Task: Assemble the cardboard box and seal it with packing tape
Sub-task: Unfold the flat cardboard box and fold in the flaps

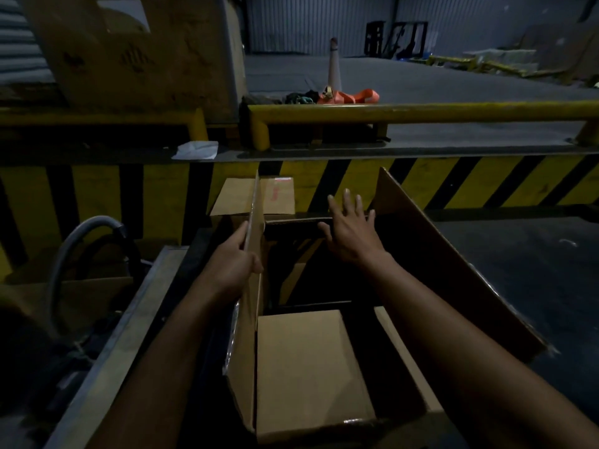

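A brown cardboard box (311, 367) stands open in front of me, its inside dark. The near short flap is folded inward and lies flat. My left hand (235, 264) grips the upright left long flap (254, 241) near its top edge. With fingers spread, my right hand (351, 228) hovers over the far end of the box, close to the far short flap (256, 197), which leans outward. The right long flap (453, 260) stands up and tilts to the right. No packing tape shows.
A yellow and black striped wall (421, 183) rises just behind the box, topped by a yellow rail (421, 111). A grey hose (81, 241) curves at the left beside a metal edge. A traffic cone (334, 64) and orange straps lie on the raised floor beyond.
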Demonstrator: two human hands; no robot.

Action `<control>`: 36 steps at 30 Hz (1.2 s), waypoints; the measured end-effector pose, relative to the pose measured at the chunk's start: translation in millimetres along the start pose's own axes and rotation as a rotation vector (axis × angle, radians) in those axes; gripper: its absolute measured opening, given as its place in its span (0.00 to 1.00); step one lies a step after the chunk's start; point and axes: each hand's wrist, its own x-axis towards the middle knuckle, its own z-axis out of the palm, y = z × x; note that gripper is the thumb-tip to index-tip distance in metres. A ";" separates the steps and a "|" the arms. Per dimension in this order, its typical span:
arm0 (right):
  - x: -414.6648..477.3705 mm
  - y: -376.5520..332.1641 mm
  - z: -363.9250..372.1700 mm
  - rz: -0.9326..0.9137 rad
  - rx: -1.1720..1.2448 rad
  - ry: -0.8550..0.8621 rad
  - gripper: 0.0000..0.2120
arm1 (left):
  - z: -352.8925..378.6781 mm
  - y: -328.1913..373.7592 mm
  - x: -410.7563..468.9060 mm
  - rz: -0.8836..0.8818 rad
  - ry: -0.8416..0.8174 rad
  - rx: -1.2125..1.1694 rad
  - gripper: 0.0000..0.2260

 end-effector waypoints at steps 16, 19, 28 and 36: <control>-3.3 15.4 32.6 0.075 0.081 -0.466 0.24 | 13.5 -5.1 6.9 0.005 0.058 -0.082 0.35; -17.0 4.1 0.3 0.050 0.037 -0.327 0.28 | 16.0 -2.8 5.1 -0.001 0.050 -0.080 0.35; -82.8 7.4 -109.8 0.367 -0.093 0.006 0.19 | 20.0 4.8 -9.4 -0.022 0.039 -0.172 0.33; -110.9 15.2 -87.4 0.301 0.294 -0.225 0.19 | 27.4 5.5 -22.5 0.010 0.012 -0.182 0.33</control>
